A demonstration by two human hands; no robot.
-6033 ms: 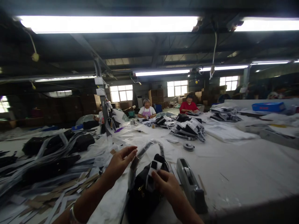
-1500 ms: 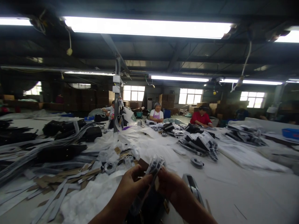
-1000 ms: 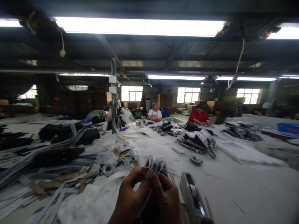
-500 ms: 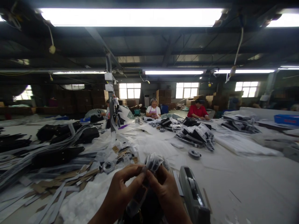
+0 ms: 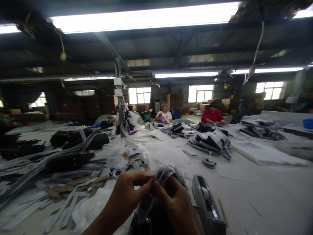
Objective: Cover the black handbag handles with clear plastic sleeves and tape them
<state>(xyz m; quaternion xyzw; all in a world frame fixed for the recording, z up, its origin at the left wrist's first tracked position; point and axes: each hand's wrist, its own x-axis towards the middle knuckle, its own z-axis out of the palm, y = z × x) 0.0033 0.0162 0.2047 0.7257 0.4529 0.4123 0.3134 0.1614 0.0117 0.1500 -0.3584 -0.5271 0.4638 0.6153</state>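
Observation:
My left hand [image 5: 127,192] pinches thumb and forefinger together on the edge of a translucent plastic wrapping [image 5: 165,171]. My right hand [image 5: 177,200] is closed on the same wrapping, its thumb close to the left fingertips and its other fingers curled behind, partly hidden. Dark material shows through the film. Below and between the hands lies a black item, apparently a bag [image 5: 156,220], with a small gold-coloured metal part. Just right of my right hand stands a grey tape dispenser [image 5: 207,205] with a roll in it.
Cardboard strips [image 5: 70,189] and white sheeting [image 5: 93,209] lie to the left. Black bags [image 5: 70,162] sit farther left. Ahead are a tape roll [image 5: 208,163] and wrapped black pieces [image 5: 210,140]. A post [image 5: 119,107] rises mid-table; co-workers [image 5: 212,115] sit across.
My head view has turned slightly left and tilted, shifting the scene rightward. Both hands keep their hold on the wrapping with little change. Across the table, one co-worker has raised a hand.

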